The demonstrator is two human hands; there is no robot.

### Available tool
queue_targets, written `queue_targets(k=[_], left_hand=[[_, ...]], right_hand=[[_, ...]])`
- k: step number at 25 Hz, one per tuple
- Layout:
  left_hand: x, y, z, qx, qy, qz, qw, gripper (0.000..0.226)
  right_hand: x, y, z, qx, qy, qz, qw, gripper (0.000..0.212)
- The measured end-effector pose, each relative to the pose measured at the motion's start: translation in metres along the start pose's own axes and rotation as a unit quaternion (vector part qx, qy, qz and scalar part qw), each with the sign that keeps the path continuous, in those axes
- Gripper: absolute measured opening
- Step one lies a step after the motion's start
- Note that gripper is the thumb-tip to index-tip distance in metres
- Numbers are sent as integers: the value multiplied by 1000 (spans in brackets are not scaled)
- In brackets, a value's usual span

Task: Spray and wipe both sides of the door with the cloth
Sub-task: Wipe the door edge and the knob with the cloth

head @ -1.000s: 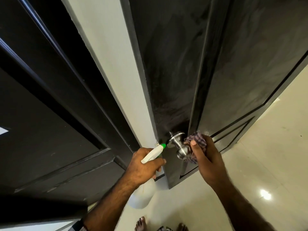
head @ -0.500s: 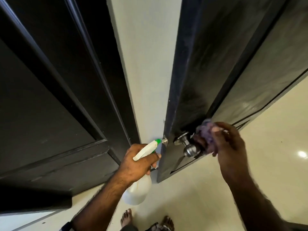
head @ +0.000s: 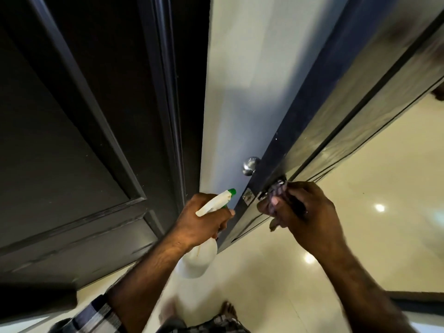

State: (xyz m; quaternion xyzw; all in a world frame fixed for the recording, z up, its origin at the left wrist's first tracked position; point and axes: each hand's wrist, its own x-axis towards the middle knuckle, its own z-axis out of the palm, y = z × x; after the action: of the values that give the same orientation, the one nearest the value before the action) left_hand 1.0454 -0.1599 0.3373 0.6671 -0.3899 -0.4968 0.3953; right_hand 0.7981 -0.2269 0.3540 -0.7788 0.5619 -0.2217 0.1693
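A glossy cream tiled floor (head: 360,236) runs under everything, with a bare foot showing at the bottom edge. Nearest, the left hand (head: 201,224) grips the neck of a white spray bottle (head: 204,255), its green-tipped nozzle aimed up toward the door edge; the bottle body hangs below the fist. Just beside it, the right hand (head: 302,212) curls around a checked cloth (head: 276,195) and presses it over the near knob, which is mostly hidden. The dark door (head: 360,111) is seen almost edge-on between the two hands, latch plate (head: 247,197) facing the camera, and the far-side knob (head: 251,164) pokes out against the pale wall (head: 240,80). A second dark panelled door (head: 72,140) fills the left. To do this step well, it looks best to wrap the cloth fully round the knob and twist, then work the panel in overlapping strokes, holding the bottle clear and steadying the door so it cannot swing
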Motion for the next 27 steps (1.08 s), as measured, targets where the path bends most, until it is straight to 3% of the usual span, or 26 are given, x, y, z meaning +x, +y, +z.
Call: queue_targets(k=[5,9,13,15,17,19,21,23,24,27], left_hand=[[1,2,-7,-22,-32,24,999,14],[3,-7,-11,-17,-46,14,999,27],[5,-13,-11,9,-39,17,999,19],[6,-18,-11,22,-41,11,999,19],[5,-17,-8,21,-35,0,999,22],[3,-12,-6,12,-22,2,1000,17],[3,-7,-3,-14,-5,3,1000,13],[2,-3,1,-45,13,-12,999,17],[1,-1,5,-52,21,-18,998,20],[-4,6,16,-61,45,-19,997,14]], right_hand=[[-21,-3,1,-81,0,-97,992,55],[-26,-2,21,-200,-50,-50,977,66],[3,10,-24,-173,-210,-134,953,78],[33,3,-48,-155,-325,-149,921,89],[51,-8,-48,-183,-400,-146,886,87],[49,-20,-34,-251,-397,-152,870,77],[40,-20,-24,-284,-327,-171,885,63],[36,-6,-22,-212,-287,-168,919,47],[38,3,-23,-113,-305,-127,937,42],[46,21,-29,176,-374,25,910,38]])
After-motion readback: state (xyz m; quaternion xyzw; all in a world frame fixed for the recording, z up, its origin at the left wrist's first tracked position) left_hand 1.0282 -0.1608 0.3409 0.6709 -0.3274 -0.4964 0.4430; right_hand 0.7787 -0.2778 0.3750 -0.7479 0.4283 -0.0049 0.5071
